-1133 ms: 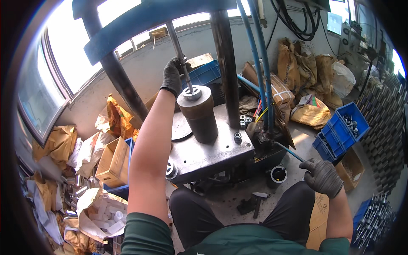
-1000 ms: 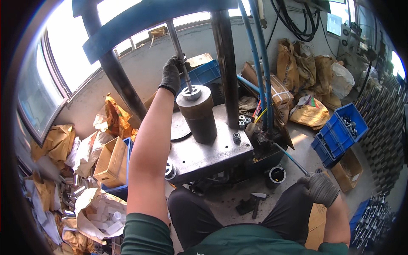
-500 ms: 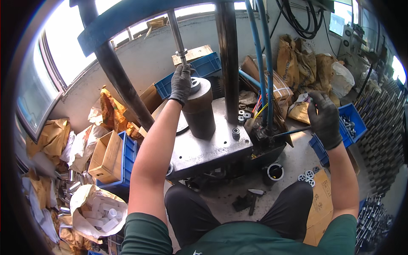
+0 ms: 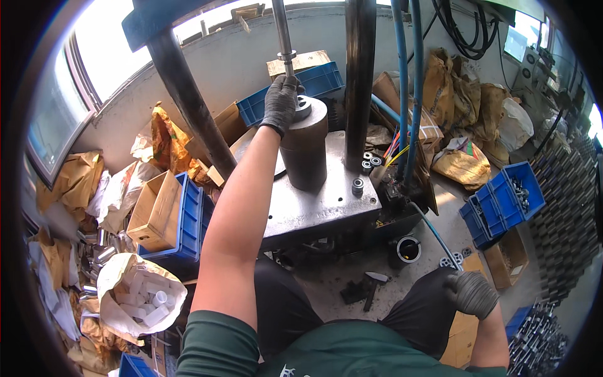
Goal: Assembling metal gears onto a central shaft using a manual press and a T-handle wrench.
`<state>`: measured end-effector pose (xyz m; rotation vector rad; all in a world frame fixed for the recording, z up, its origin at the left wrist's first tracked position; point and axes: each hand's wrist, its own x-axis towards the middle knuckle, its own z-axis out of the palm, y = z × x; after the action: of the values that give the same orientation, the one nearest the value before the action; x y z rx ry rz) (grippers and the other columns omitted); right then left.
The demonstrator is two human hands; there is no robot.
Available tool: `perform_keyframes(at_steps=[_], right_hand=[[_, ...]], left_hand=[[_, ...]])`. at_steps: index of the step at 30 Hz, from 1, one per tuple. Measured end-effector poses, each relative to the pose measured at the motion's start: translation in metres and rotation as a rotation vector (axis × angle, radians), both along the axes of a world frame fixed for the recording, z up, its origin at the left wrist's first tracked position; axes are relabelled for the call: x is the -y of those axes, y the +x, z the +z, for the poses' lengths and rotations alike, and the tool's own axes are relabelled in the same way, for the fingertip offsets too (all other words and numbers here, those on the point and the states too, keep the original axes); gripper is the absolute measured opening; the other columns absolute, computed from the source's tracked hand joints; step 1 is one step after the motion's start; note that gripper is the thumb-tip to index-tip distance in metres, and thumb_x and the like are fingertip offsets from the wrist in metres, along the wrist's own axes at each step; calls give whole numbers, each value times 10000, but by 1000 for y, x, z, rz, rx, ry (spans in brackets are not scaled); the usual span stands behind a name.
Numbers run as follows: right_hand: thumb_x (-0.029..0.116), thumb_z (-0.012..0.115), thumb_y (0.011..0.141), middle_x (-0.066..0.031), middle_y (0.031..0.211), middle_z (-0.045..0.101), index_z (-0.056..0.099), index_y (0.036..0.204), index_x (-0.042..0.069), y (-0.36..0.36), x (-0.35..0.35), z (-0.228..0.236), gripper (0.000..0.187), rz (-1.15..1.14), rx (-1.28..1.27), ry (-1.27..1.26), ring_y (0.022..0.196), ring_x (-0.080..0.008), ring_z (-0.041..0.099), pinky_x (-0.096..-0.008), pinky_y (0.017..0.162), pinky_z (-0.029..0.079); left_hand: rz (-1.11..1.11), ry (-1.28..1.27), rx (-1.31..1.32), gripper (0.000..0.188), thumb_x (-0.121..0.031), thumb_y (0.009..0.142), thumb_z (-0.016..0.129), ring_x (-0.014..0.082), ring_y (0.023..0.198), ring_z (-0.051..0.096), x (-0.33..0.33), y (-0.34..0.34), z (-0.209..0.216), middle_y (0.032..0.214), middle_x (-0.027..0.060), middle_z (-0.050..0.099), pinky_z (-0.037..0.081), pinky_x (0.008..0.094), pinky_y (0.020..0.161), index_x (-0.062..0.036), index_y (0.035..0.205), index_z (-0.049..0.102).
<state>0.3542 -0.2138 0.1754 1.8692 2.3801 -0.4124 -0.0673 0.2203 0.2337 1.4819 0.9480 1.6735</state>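
My left hand (image 4: 281,103), in a dark grey glove, is closed round the lower end of an upright metal rod (image 4: 283,31) that hangs from above. Right beside its fingers, a round metal piece with holes (image 4: 303,109) sits on top of a thick dark cylinder (image 4: 304,163). That cylinder stands on a steel table (image 4: 339,207) between two dark posts. Low by my right knee, my gloved right hand (image 4: 472,293) is wrapped round the end of a thin lever (image 4: 433,228), which slopes down from the base of the blue pipes.
Small ring-shaped parts (image 4: 357,186) stand on the table's right side. A hammer (image 4: 373,289) and a round pot (image 4: 407,250) are on the floor ahead. Blue crates (image 4: 502,201) stand at right, another crate (image 4: 188,220) at left, near a sack of white plastic pieces (image 4: 141,301).
My right hand has swung the lever down from about table height to beside my knee. My left hand keeps its place on the rod. The whole view has shifted slightly.
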Motion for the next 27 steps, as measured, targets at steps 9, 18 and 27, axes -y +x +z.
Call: perform_keyframes(at_steps=[9,18,27], right_hand=[[239,652,863,-189,939,735,764,1063,84,-3,-4,8,276,-128,-135,79,903,-407,708,-492,837,563],[212,655,865,-182,980,749,762,1121,88,7,-4,2,304,-9,10,-85,965,-401,707,-480,880,560],[235,640,890,-206,1041,744,766,1141,81,2,-17,22,321,-137,-262,151,989,-398,708,-494,894,559]], left_hand=[[35,6,-30,305,-322,1106,567,100,681,577,-1,3,-1,837,38,689,494,280,637,-57,1003,676],[-10,-2,-9,317,-309,1114,559,87,682,563,3,4,-2,825,24,681,484,272,643,-46,993,689],[-25,-18,-36,355,-360,1108,568,114,784,628,-5,-6,-6,890,41,721,522,286,735,-54,983,699]])
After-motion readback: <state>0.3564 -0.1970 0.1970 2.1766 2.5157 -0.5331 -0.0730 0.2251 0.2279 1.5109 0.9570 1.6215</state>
